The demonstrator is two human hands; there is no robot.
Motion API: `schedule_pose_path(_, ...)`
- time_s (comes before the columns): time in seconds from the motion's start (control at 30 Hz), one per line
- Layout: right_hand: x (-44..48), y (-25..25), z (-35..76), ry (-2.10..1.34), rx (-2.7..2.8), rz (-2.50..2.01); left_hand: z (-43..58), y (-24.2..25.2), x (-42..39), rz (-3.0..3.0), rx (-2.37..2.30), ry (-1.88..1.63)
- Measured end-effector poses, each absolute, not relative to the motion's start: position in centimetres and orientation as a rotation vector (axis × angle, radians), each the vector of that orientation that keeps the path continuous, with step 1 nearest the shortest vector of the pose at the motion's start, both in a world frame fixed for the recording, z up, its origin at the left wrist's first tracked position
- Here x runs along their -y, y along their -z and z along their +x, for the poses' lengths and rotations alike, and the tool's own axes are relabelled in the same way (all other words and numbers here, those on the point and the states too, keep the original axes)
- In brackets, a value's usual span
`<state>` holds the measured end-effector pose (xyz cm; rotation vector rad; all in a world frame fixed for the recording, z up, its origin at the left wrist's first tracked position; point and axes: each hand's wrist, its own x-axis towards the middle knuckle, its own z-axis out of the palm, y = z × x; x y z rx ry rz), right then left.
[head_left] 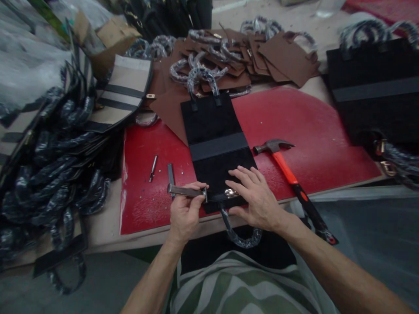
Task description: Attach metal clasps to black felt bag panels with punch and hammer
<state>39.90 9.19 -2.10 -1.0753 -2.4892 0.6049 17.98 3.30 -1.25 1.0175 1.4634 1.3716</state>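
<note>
A flat black bag panel (219, 122) with plastic-wrapped handles lies unfolded before me. One handle (244, 237) hangs over the table's front edge. My left hand (186, 213) is closed around a grey metal bar tool (183, 190), whose flat end is at the panel's left side near the bottom. Fingers spread, my right hand (257, 196) rests on the panel's lower right part, beside a shiny metal clasp (230, 192). Whether its fingertips touch the clasp I cannot tell. A claw hammer (284, 168) with an orange and black grip lies right of the panel.
On the red mat (307, 126) lie a thin metal rod (153, 168), another metal bar (170, 174) and tiny bits. Brown bag panels (284, 56) are heaped behind. Black panels with wrapped handles (55, 148) pile up at left; more black panels (376, 87) lie at right.
</note>
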Motion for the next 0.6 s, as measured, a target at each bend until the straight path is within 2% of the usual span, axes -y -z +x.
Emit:
schedule_pose_path(0.17, -6.8, 1.1, 40.5, -0.665, 2.105, -1.066, 17.7, 1.4, -3.2, 1.060, -1.450, -1.351)
schedule_pose_path(0.27, -3.6, 1.4, 41.2, -0.579, 1.681, -1.264, 17.8, 1.2, -2.9, 1.118, -1.459, -1.312)
schedule_pose_path(0.33, -1.4, 2.4, 41.8, -0.642, 1.286, -1.440, 18.1, 1.1, -2.7, 1.122, -1.471, -1.288)
schedule_pose_path(0.43, 0.6, 4.7, 42.6, -1.198, 0.683, -1.535, 18.6, 0.9, -2.2, 1.097, -1.464, -1.251)
schedule_pose_path(0.53, 1.1, 6.4, 42.3, -1.947, 0.399, -1.274, 19.2, 0.7, -1.8, 1.055, -1.447, -1.262)
schedule_pose_path(0.6, 0.6, 6.6, 41.3, -2.202, 0.365, -1.053, 19.5, 0.5, -1.6, 1.033, -1.446, -1.273)
